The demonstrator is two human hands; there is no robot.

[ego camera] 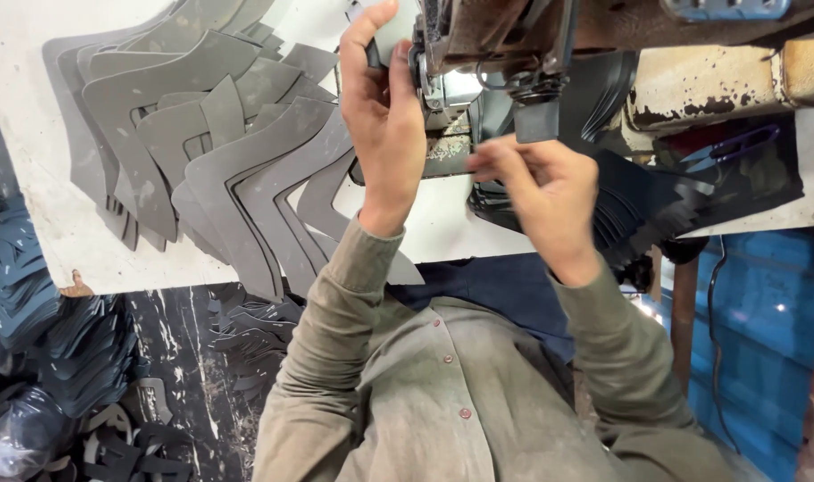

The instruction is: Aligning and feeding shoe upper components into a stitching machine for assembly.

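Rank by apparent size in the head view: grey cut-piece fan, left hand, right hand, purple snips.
1. grey cut-piece fan
2. left hand and right hand: look alike, not ranked
3. purple snips, partly in shadow

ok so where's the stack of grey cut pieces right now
In the head view the stack of grey cut pieces lies fanned on the white table, at picture left, just beside the left hand at the sewing machine.
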